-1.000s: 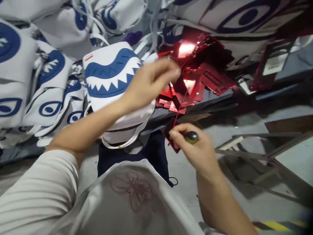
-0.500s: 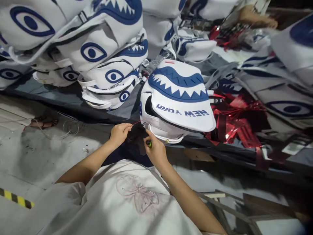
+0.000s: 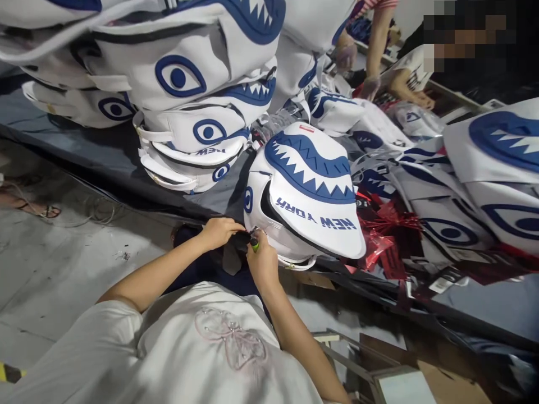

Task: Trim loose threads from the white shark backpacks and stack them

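Observation:
A white backpack (image 3: 309, 213) with blue shark teeth, an eye patch and "NEW YORK" lettering lies at the table's near edge, its front flap towards me. My left hand (image 3: 219, 233) is pinched shut beside its lower left side, fingertips close to the fabric. A red thread ran from those fingers to the bag a moment ago; it is too fine to make out now. My right hand (image 3: 263, 261) is closed around a small tool with a black and green handle (image 3: 254, 244), against the same lower edge. The tool's working end is hidden.
Matching backpacks (image 3: 177, 78) are stacked at the left, and more backpacks (image 3: 450, 224) lie at the right. Red shiny tags (image 3: 385, 235) sit beside the bag. Other people's arms (image 3: 377, 50) show at the back. A frame and cardboard (image 3: 446, 384) are low on the right.
My left hand has moved right, up to the bag, closing the gap to my right hand. The right hand keeps the tool. My view has shifted, showing more of the back right.

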Demonstrator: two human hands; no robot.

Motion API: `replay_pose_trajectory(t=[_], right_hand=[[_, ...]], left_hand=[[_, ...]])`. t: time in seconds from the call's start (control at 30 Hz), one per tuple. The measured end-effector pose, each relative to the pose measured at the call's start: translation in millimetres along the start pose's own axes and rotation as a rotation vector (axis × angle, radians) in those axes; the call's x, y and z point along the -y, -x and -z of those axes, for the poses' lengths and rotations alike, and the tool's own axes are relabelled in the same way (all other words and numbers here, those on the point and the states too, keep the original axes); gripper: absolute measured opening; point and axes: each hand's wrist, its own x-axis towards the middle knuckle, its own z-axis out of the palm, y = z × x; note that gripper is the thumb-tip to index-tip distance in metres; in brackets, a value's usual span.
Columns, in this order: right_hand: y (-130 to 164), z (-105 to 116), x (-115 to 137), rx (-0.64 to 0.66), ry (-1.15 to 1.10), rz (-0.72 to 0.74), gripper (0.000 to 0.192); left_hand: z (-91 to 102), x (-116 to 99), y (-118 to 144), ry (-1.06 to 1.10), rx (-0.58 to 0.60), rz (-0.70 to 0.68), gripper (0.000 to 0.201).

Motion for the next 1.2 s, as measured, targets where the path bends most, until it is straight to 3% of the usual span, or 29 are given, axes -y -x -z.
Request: replay_pose_trajectory(t=[0.23,0.37,0.43,0.6,0.7,0.77,0.83,1.0,1.2], right_hand=[[8,46,0,0.025,0.29,-0.008,0.027],[8,67,-8,0.092,0.281,0.05,0.026],[3,70,-11,0.171,0.164,0.062,0.022],[-11,73,-21,0.398,-0.133,0.097,0.026],[-10,72,-26,0.532,-0.659,-0.013,0.033],[-7,66,-28,0.524,-1.066,-0.107,0.039],[-4,55,-27,0.44,-1.237,-0.153,0.047],[-2,29,-25,0.266,-1.252,-0.187,0.047],[-7,36,-25,0.248,-1.314,-0.162,0.044]], left_hand=[[12.0,-4,-17,0.295,0.266,-0.054,0.027],[23.9,0,-3,0.4,0.313,-0.12,0.046],[21.8,-1,4,0.405,0.231,-0.136,0.047],[-4.3,1,11,0.309,-0.189,-0.118,0.016],[-18.7,2,15,0.22,-0.316,-0.203,0.022],[-25.4,1,19,0.148,-0.336,-0.285,0.02],[-30.5,-2,24,0.088,-0.338,-0.354,0.016],[-37.3,-8,21,0.059,-0.373,-0.437,0.019],[-40.7,-20,7,0.274,-0.37,-0.455,0.022]])
